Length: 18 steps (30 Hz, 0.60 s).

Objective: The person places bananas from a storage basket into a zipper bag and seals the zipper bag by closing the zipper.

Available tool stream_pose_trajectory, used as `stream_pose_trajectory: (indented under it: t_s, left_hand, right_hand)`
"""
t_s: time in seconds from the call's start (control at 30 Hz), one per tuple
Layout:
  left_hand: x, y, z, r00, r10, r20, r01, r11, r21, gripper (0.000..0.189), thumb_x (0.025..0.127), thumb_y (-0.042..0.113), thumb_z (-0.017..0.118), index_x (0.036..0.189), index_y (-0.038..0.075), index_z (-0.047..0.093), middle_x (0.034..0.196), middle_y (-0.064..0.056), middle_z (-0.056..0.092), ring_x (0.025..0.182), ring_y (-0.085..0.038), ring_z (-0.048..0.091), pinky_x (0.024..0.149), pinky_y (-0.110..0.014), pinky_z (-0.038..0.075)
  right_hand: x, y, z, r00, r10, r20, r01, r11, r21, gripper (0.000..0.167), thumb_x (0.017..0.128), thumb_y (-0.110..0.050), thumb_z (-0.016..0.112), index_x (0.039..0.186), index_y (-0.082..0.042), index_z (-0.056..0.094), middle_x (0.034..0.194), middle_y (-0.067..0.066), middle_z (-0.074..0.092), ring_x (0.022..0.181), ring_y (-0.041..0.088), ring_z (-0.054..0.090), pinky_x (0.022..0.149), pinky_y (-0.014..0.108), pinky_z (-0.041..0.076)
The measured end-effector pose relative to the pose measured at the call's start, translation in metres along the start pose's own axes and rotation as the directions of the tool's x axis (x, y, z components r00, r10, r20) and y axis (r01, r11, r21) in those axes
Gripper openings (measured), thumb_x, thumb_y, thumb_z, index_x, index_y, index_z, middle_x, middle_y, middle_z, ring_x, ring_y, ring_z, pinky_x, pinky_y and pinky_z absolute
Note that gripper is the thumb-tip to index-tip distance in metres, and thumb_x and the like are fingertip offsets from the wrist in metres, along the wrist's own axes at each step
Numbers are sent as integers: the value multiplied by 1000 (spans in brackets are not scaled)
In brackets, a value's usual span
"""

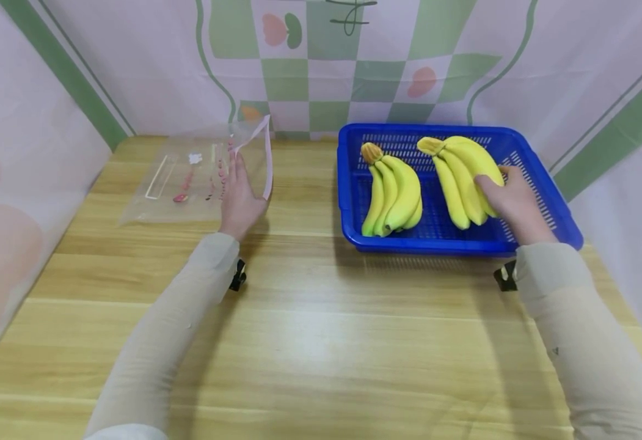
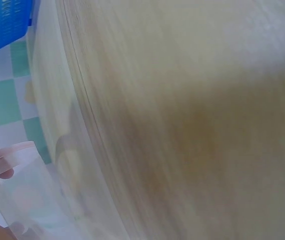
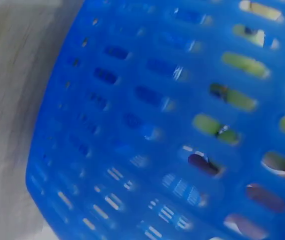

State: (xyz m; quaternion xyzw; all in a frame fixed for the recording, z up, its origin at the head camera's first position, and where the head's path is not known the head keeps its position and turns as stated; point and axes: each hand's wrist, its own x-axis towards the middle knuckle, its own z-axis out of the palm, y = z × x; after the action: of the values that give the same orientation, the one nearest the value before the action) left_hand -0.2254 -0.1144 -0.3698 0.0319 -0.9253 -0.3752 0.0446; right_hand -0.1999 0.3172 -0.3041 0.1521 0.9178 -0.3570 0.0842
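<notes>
My left hand (image 1: 242,205) is at the mouth of a clear plastic zip bag (image 1: 156,177) with a pink strip along its opening. The left wrist view shows fingers (image 2: 5,173) over the strip, and the mouth gapes between fingers and thumb. My right hand (image 1: 515,201) grips the lower right side of a yellow banana bunch (image 1: 463,177), thumb on top; its other fingers are partly hidden. This bunch is inside a blue plastic basket (image 1: 408,246). A second banana bunch (image 1: 400,195) lies to its left in the same basket, stem toward the back.
The basket and bag stand apart on a wood-grain table (image 1: 310,342). A patterned cloth backdrop (image 1: 328,79) rises behind the table's far edge, with more cloth at both sides. In the right wrist view the slotted basket wall (image 3: 107,115) fills most of the picture.
</notes>
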Motion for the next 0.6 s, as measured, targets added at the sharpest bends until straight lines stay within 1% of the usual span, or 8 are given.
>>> stream_pose_trajectory:
  t_s: [0.1,0.2,0.27,0.33,0.43,0.5,0.6]
  left_hand:
    - [-1,1,-1,1000,3,2,-3,1000,-2,108,72,-6,64,154,9,-5,162,-3,-11,150,-30,3,121,-50,16]
    - [-2,1,-1,1000,7,5,-7,1000,-1,108,71,-6,64,154,9,-5,162,-4,-11,150,-30,2,122,-49,13]
    - [-2,2,-1,1000,10,6,-10,1000,2,108,71,-6,64,154,8,-4,162,-4,-11,150,-30,2,122,-49,12]
    - [-2,2,-1,1000,10,8,-10,1000,4,108,71,-6,64,154,8,-4,162,-4,-11,150,-30,2,122,-49,11]
    - [-2,2,-1,1000,11,10,-12,1000,5,108,71,-6,64,154,8,-4,162,-4,-12,150,-30,2,122,-49,11]
    - [-3,3,-1,1000,12,11,-12,1000,5,108,71,-6,64,154,8,-4,162,-4,-12,150,-30,2,122,-49,11]
    - [-3,4,0,1000,15,15,-15,1000,4,108,71,-6,64,154,8,-4,162,-4,-12,150,-30,2,122,-49,11]
  right_hand:
    - [-2,-4,1,998,-32,-60,32,999,-2,90,91,-60,32,153,-3,1,157,29,10,130,44,32,105,61,36]
    - [-4,-9,1,991,-53,-126,52,999,-13,86,91,-58,34,154,-7,5,156,28,14,127,42,34,97,55,42]
    - [-6,-14,1,985,-61,-163,60,998,-7,83,92,-56,36,154,-10,7,154,27,18,125,40,35,91,48,44]
    - [-7,-18,2,979,-60,-195,63,998,9,81,92,-55,38,155,-12,9,153,26,21,123,38,36,87,42,45]
    - [-9,-23,3,969,-71,-238,78,997,24,77,92,-53,41,154,-17,14,154,22,22,123,36,36,88,41,43]
    - [-10,-27,6,959,-85,-269,99,994,36,75,91,-52,43,154,-20,18,155,19,23,125,34,35,94,45,40]
    - [-12,-33,9,941,-114,-319,138,989,53,71,91,-50,46,152,-22,26,154,15,28,128,32,35,103,47,37]
